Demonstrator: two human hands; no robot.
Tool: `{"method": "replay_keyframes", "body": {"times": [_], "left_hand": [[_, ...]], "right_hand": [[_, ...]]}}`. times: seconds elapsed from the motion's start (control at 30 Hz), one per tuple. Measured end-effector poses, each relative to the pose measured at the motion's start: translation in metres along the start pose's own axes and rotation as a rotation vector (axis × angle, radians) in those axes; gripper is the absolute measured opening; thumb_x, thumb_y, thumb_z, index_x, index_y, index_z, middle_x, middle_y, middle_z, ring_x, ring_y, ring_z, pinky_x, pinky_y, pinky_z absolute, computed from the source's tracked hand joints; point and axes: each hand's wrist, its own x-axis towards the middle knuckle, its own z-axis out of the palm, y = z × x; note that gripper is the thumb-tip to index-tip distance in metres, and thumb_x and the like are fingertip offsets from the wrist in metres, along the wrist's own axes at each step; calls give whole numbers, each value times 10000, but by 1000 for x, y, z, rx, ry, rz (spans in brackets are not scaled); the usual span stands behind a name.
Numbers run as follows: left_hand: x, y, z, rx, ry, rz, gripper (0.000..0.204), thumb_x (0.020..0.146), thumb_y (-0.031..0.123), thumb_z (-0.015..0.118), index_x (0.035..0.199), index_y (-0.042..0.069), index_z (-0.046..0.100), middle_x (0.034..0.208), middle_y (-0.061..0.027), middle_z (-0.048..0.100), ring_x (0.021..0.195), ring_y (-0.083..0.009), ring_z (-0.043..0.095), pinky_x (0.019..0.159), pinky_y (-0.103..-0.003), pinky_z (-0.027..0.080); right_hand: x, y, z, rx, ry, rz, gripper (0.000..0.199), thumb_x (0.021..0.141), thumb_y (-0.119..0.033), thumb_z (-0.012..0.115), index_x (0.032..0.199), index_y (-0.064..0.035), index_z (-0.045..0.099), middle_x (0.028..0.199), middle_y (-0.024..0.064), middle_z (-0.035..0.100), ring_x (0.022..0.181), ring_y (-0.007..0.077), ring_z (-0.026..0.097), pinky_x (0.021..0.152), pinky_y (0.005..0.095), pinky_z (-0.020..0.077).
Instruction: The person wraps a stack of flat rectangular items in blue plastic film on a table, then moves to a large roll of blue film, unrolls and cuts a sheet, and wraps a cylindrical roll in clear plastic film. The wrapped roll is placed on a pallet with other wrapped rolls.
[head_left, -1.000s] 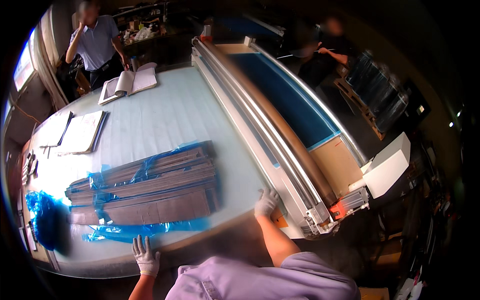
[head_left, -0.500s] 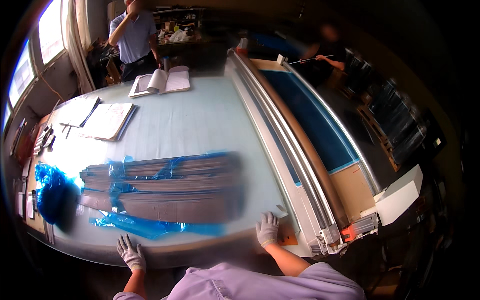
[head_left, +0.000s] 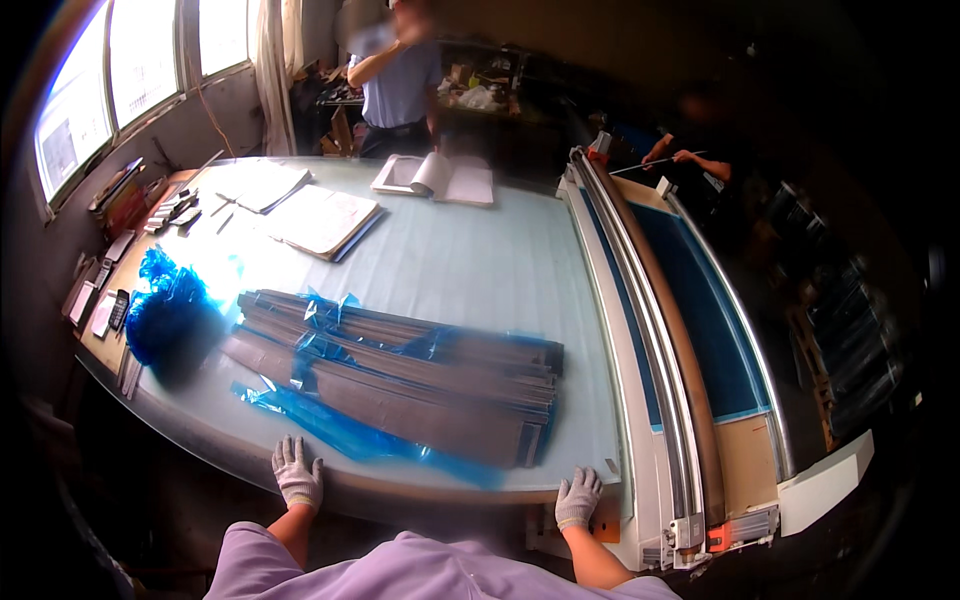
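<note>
Both my hands wear pale grey gloves and rest at the near edge of a large glass-like tabletop (head_left: 500, 235). My left hand (head_left: 297, 474) lies flat with its fingers spread, holding nothing. Near the table's right corner, my right hand (head_left: 578, 498) also rests with fingers stretched out and nothing in it. Beyond them lies a stack of long grey-brown strips (head_left: 420, 385), partly wrapped in blue plastic film. A loose strip of blue film (head_left: 375, 432) runs along the stack's near side, closest to my left hand. A crumpled heap of blue film (head_left: 165, 310) sits left of the stack.
Open notebooks (head_left: 325, 220) and a ring-type binder (head_left: 470, 183) lie toward the back. A long roller machine (head_left: 665, 380) borders the table's right side. A calculator (head_left: 119, 309) is at the left. One person (head_left: 400, 90) stands behind the table; another (head_left: 690, 165) holds a thin rod.
My view has turned left, so the scene sits further right in the picture. Both hands stay flat on the table edge. The stack has not visibly moved on the table.
</note>
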Motion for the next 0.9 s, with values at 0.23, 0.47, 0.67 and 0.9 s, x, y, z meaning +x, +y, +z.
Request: {"method": "replay_keyframes", "body": {"times": [0.23, 0.47, 0.67, 0.9], "left_hand": [[-6, -10, 4, -26, 10, -7, 612, 884, 349, 598, 1404, 69, 438, 1505, -172, 338, 1402, -359, 267, 1166, -473, 186], [-6, -12, 0, -59, 74, 25, 585, 867, 340, 623, 1365, 63, 491, 1469, -179, 395, 1376, -362, 316, 1150, -476, 221], [-6, -21, 9, -85, 80, 37, 603, 876, 390, 602, 1371, 69, 478, 1465, -163, 399, 1376, -353, 319, 1149, -479, 213], [-3, -26, 9, -104, 95, 60, 592, 894, 396, 580, 1377, 72, 472, 1460, -165, 412, 1374, -355, 328, 1148, -479, 215]], "right_hand": [[1, -9, 11, -135, 4, 62, 381, 854, -259, 612, 1157, -42, 529, 1221, 160, 505, 1148, 358, 469, 990, 482, 373], [-29, -63, 8, -169, -14, 219, 415, 869, -276, 599, 1203, -48, 506, 1254, 174, 491, 1184, 352, 458, 991, 471, 369], [-59, -120, 20, -128, 24, 219, 435, 899, -306, 559, 1239, -42, 495, 1323, 185, 462, 1264, 359, 413, 1051, 487, 329], [-57, -153, 24, -97, 77, 273, 380, 898, -291, 571, 1184, -45, 527, 1299, 170, 481, 1220, 350, 442, 1020, 479, 360]]}}
